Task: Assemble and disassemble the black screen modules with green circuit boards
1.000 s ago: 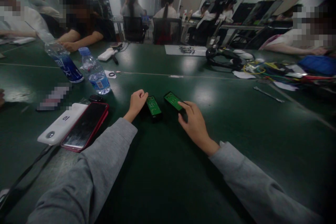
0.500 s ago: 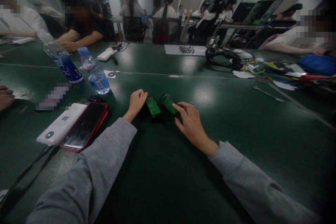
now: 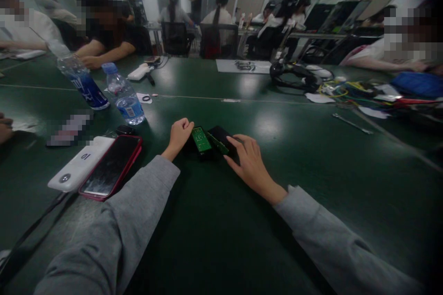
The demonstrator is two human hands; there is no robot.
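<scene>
My left hand (image 3: 180, 134) is closed at the left edge of a black case with a green circuit board (image 3: 201, 140) facing up; its curled fingertips are hidden. Just right of that, a second green circuit board (image 3: 218, 143) stands tilted, seen nearly edge-on. Its lower end is between the thumb and forefinger of my right hand (image 3: 249, 159), which are bent around it; exact contact is hard to see. A dark case part (image 3: 221, 132) sits behind this board, partly covered by my right fingers.
To the left lie a red-cased phone (image 3: 112, 166) and a white power bank (image 3: 81, 162) with a strap. Two water bottles, a blue-labelled one (image 3: 86, 85) and a smaller one (image 3: 128, 97), stand beyond. Tangled cables (image 3: 360, 90) and a metal tool (image 3: 353, 123) lie right. Several people sit around.
The right circuit board has tipped from face-up to nearly edge-on, leaning toward the left one. My right thumb has shifted left; my left hand has barely moved.
</scene>
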